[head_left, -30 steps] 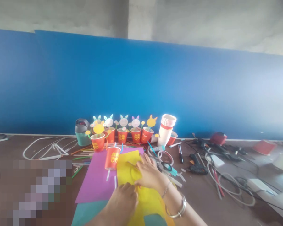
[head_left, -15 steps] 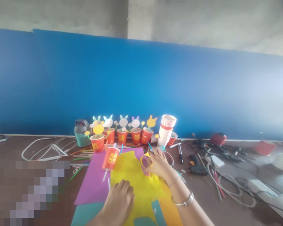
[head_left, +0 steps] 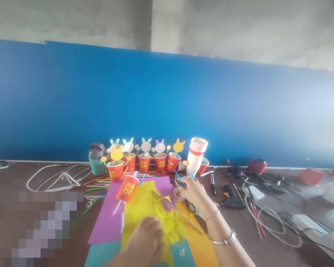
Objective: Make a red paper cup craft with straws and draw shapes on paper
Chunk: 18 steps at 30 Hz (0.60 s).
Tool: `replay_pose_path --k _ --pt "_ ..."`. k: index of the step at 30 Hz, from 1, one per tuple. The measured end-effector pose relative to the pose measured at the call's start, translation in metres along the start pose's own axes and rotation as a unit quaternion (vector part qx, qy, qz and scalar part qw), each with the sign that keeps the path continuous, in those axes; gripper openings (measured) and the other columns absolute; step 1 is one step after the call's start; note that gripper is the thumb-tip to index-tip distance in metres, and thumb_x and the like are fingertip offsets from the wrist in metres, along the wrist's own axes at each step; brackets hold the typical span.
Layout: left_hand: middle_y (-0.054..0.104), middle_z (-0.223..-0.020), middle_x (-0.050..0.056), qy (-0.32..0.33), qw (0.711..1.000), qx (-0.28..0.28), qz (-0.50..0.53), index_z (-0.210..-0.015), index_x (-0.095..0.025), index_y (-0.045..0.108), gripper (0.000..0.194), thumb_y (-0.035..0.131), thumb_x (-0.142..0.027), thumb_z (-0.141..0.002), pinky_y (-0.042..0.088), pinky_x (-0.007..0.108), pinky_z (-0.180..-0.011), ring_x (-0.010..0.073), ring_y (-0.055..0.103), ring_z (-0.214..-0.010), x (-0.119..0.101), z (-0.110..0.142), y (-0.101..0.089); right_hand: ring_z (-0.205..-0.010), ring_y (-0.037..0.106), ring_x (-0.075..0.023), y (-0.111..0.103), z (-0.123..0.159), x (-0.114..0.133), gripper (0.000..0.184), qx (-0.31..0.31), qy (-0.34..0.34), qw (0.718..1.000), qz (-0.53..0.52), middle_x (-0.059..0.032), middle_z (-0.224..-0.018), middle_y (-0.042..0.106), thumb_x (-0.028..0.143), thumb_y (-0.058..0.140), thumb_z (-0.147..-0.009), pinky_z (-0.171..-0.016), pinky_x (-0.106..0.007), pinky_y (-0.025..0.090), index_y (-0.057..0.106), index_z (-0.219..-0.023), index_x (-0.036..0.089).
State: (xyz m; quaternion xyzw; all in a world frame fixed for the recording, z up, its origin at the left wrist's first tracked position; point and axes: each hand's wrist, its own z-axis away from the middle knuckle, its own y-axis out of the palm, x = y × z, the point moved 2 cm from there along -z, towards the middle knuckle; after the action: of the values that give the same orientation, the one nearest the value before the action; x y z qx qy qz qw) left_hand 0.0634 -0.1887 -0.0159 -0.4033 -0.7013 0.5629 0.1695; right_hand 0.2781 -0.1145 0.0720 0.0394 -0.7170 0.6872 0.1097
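Observation:
My left hand [head_left: 147, 239] is closed, its fingers curled on the yellow paper [head_left: 139, 204], which is blurred and lifted at its right side. Yellow scraps [head_left: 171, 222] lie beside that hand. Farther out, my right hand [head_left: 195, 191], with a bracelet and a bangle on the wrist, is bent over a small dark object [head_left: 180, 183] at its fingertips; its kind is unclear. Below the fingers are a roll of clear tape [head_left: 178, 194] and black loops like scissors handles [head_left: 190, 207]. A red paper cup [head_left: 127, 189] with straws lies tilted on purple paper [head_left: 105, 218].
Several red cups [head_left: 144, 162] with paper rabbit faces line the back, beside a stack of white cups [head_left: 196, 155]. A glue gun [head_left: 232, 198], a marker [head_left: 213, 184] and cables [head_left: 269, 222] lie right. A green container [head_left: 98, 159] and straws [head_left: 100, 183] are left.
The yellow paper has shifted left and turned, showing more orange paper and the tape roll. The red cup has tilted further and moved left. My right hand has moved slightly right, off the yellow paper.

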Motion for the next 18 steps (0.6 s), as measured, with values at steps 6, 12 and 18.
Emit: replay_pose_path --k 6,12,18 --pt "0.055 -0.132 0.006 0.004 0.996 0.085 0.027 -0.121 -0.021 0.052 0.035 0.045 -0.016 -0.086 0.038 0.039 -0.103 0.0233 0.049 -0.118 -0.007 -0.009 -0.010 -0.104 0.060 -0.0272 -0.011 0.002 -0.010 0.030 0.021 0.034 0.999 0.009 -0.0067 -0.102 0.071 0.019 0.045 -0.081 -0.078 -0.033 0.038 0.070 -0.094 0.025" --pt "0.055 -0.130 0.003 0.011 0.992 0.120 0.045 -0.127 -0.028 0.047 0.047 0.047 -0.013 -0.082 0.039 0.040 -0.098 0.0237 0.049 -0.113 -0.011 -0.020 -0.017 -0.085 0.064 -0.0228 -0.018 -0.005 -0.029 0.032 0.032 0.039 0.999 0.011 -0.0046 -0.086 0.073 0.014 0.041 -0.078 -0.065 -0.028 0.036 0.071 -0.075 0.025" --pt "0.061 -0.104 0.005 -0.033 0.991 0.122 0.044 -0.094 -0.021 0.059 0.018 0.048 -0.014 -0.082 0.041 0.035 -0.089 0.0211 0.053 -0.097 -0.013 -0.024 -0.027 -0.081 0.063 -0.0203 -0.016 0.001 -0.034 0.028 0.014 0.026 1.000 0.003 -0.0028 -0.082 0.072 0.019 0.044 -0.079 -0.064 -0.026 0.034 0.070 -0.075 0.025"
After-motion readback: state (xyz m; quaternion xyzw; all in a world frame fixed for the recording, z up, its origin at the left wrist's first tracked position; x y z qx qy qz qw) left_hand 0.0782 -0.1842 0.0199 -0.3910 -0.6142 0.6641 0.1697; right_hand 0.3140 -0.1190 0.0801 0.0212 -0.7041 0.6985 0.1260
